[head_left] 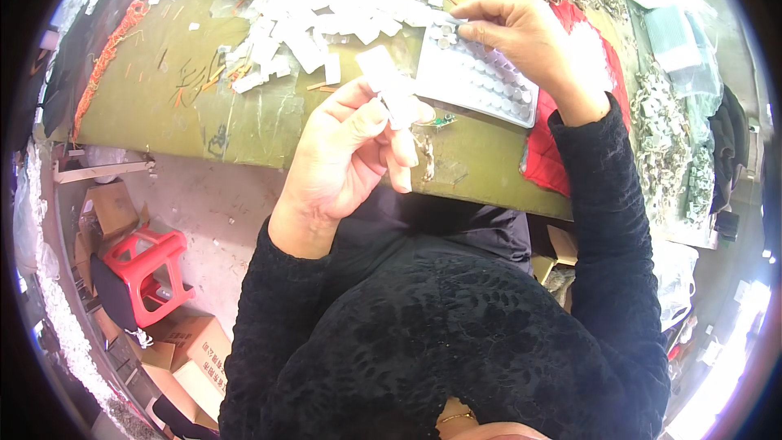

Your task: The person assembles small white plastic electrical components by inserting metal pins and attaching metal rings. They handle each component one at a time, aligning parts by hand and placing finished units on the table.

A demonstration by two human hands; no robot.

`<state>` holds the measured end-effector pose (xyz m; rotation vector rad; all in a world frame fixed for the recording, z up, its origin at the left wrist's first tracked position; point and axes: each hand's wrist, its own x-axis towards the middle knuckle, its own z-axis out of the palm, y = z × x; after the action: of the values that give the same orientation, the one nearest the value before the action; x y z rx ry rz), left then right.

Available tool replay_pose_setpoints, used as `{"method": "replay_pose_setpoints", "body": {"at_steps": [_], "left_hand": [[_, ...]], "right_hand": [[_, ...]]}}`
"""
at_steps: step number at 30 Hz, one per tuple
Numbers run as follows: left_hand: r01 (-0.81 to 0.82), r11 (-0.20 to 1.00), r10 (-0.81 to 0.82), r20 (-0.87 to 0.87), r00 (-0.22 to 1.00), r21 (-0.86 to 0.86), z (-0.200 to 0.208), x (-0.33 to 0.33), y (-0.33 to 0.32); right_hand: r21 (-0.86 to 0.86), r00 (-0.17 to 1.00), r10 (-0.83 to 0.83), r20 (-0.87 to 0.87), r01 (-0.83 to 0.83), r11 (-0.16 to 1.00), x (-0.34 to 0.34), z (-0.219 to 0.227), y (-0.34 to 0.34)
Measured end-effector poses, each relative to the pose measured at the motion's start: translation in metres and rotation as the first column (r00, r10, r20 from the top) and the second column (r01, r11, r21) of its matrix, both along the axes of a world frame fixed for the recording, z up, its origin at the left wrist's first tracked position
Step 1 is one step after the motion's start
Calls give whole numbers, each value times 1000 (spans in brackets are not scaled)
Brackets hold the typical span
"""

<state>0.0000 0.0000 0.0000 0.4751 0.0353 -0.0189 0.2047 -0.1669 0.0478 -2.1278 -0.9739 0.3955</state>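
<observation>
White plastic piece (pixel 381 73) sits pinched in the left hand (pixel 340 151); the right hand (pixel 525 42), grip unclear, is at the disc tray (pixel 444 84), far left.

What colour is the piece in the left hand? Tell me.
White, under glare; the piece in the left hand shows best in the head view.

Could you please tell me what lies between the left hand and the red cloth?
In the head view, a small green circuit board and part of the pale tray lie between the left hand and the red cloth.
</observation>
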Motion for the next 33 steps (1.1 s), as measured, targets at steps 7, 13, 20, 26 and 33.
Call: {"method": "replay_pose_setpoints", "body": {"at_steps": [7,13,20,26,33], "left_hand": [[-35,999,36,-24,999,21,0,4,-3],[-31,999,30,11,999,22,-1,2,0],[-45,997,48,-45,998,62,4,2,-3],[-53,999,52,26,998,11,2,4,-5],[-34,999,34,3,999,26,4,3,-5]], "right_hand": [[-85,900,94,426,-64,994,-10,0,-6],[-53,884,69,462,-50,997,-32,4,-3],[202,933,158,324,-232,951,-81,36,-5],[195,737,129,664,-337,921,-87,18,13],[231,837,176,517,-335,914,-89,20,8]]}}
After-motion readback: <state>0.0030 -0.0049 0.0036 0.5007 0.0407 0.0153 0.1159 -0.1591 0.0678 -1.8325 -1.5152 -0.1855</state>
